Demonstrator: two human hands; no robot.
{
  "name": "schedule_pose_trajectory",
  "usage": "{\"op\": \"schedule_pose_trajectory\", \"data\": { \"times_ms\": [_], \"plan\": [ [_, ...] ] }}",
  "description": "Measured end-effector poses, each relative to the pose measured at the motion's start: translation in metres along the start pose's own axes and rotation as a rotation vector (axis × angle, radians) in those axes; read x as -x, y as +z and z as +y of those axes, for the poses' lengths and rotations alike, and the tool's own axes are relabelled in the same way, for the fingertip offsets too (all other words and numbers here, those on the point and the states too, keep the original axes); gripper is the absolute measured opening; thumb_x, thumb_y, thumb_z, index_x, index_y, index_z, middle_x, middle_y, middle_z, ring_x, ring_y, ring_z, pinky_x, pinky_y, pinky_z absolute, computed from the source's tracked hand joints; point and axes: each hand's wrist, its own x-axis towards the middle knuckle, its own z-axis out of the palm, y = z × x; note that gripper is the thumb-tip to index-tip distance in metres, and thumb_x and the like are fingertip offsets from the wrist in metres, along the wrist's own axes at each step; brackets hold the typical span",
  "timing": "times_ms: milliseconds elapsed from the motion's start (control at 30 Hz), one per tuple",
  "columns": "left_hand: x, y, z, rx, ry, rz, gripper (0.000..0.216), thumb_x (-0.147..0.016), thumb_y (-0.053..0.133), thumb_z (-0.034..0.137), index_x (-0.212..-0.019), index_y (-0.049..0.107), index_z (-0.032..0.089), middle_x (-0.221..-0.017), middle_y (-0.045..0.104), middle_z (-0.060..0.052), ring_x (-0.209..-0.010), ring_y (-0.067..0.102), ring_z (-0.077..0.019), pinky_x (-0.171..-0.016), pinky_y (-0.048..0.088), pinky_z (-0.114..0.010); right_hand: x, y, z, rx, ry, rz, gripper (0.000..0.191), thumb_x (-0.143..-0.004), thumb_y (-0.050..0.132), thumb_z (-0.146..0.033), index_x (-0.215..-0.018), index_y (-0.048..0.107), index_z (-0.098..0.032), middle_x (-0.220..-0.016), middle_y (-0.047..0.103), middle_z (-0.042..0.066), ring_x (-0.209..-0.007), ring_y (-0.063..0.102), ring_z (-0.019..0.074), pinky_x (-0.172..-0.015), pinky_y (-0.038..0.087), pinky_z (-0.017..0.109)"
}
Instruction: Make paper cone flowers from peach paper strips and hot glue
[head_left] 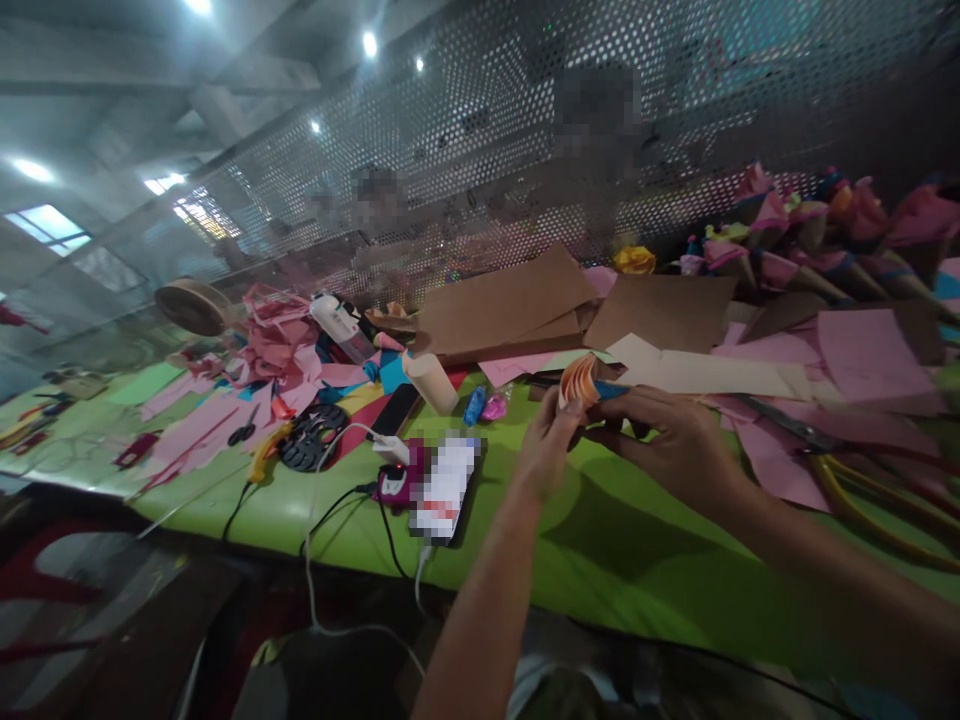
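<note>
Between my two hands is a paper flower (578, 382), orange and cream with curled layers and a blue part on its right side. My left hand (556, 440) pinches it from the lower left, thumb against the layers. Behind the blue part, my right hand (664, 440) has its fingers closed on the flower's right side; its fingertips are partly hidden. Both hands are raised over the green tabletop (600, 560). Large scissors (814, 440) with yellow handles lie to the right of my right hand, on pink paper sheets (780, 470).
Left of my hands lie a lit phone (448, 490), a purple power strip (397, 485) with cables, and a glue gun (268, 452). Cardboard pieces (502, 305) lie behind. Finished-looking paper bouquets (780, 230) line the back right, before a perforated metal screen (480, 150).
</note>
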Motion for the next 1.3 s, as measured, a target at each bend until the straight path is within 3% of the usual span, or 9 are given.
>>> {"op": "schedule_pose_trajectory", "data": {
  "times_ms": [233, 433, 633, 833, 967, 1167, 1300],
  "plan": [
    [0.000, -0.001, -0.003, -0.073, 0.068, -0.011, 0.034, -0.090, 0.062, 0.051, -0.109, 0.068, 0.024, -0.103, 0.068, -0.004, -0.107, 0.063, -0.0233, -0.097, 0.048, -0.035, -0.001, 0.003, -0.007, -0.103, 0.125, 0.012, 0.006, -0.090, 0.067, -0.022, -0.088, 0.071, -0.026, -0.077, 0.077, 0.001, -0.063, 0.070, 0.0182, -0.055, 0.055, 0.028],
    [0.001, 0.001, -0.004, -0.083, 0.064, -0.023, 0.035, -0.089, 0.063, 0.051, -0.110, 0.065, 0.023, -0.110, 0.068, -0.005, -0.109, 0.062, -0.0231, -0.098, 0.048, -0.034, 0.004, 0.009, -0.004, -0.029, 0.090, 0.075, 0.009, -0.092, 0.066, -0.025, -0.084, 0.071, -0.027, -0.082, 0.077, 0.003, -0.073, 0.072, 0.0221, -0.066, 0.058, 0.034],
    [0.004, 0.005, 0.002, -0.086, -0.020, 0.004, 0.033, -0.089, 0.063, 0.050, -0.110, 0.067, 0.024, -0.107, 0.067, -0.004, -0.105, 0.062, -0.0220, -0.095, 0.049, -0.033, 0.002, 0.009, -0.004, 0.070, 0.014, 0.064, 0.015, -0.094, 0.062, -0.020, -0.082, 0.068, -0.025, -0.080, 0.074, 0.004, -0.073, 0.071, 0.0222, -0.062, 0.056, 0.033],
    [0.002, 0.004, 0.001, -0.017, -0.001, 0.016, 0.032, -0.085, 0.067, 0.046, -0.110, 0.067, 0.025, -0.105, 0.066, -0.003, -0.105, 0.062, -0.0216, -0.094, 0.048, -0.033, 0.004, 0.010, -0.002, 0.063, 0.019, 0.100, 0.012, -0.093, 0.064, -0.022, -0.092, 0.074, -0.027, -0.086, 0.077, 0.004, -0.078, 0.073, 0.0238, -0.069, 0.059, 0.036],
    [0.001, 0.002, 0.000, -0.033, 0.033, 0.013, 0.033, -0.086, 0.065, 0.047, -0.109, 0.066, 0.024, -0.111, 0.066, -0.005, -0.111, 0.061, -0.0236, -0.099, 0.047, -0.036, 0.005, 0.009, -0.005, 0.006, 0.051, 0.114, 0.011, -0.091, 0.066, -0.021, -0.094, 0.075, -0.028, -0.088, 0.079, 0.004, -0.079, 0.074, 0.0234, -0.072, 0.060, 0.036],
    [0.002, 0.001, -0.004, -0.118, 0.196, -0.036, 0.028, -0.089, 0.063, 0.045, -0.108, 0.064, 0.025, -0.111, 0.068, -0.004, -0.111, 0.060, -0.0229, -0.103, 0.045, -0.035, 0.006, 0.013, -0.005, -0.058, 0.156, 0.127, 0.009, -0.089, 0.065, -0.022, -0.086, 0.073, -0.026, -0.080, 0.076, 0.003, -0.070, 0.071, 0.0219, -0.062, 0.058, 0.033],
    [0.003, 0.003, -0.004, -0.150, 0.158, 0.006, 0.031, -0.086, 0.068, 0.045, -0.110, 0.064, 0.027, -0.111, 0.070, -0.004, -0.111, 0.061, -0.0258, -0.102, 0.046, -0.037, 0.007, 0.016, -0.002, -0.011, 0.140, 0.146, 0.011, -0.089, 0.063, -0.021, -0.081, 0.068, -0.026, -0.078, 0.075, 0.003, -0.070, 0.070, 0.0216, -0.063, 0.057, 0.033]
  ]
}}
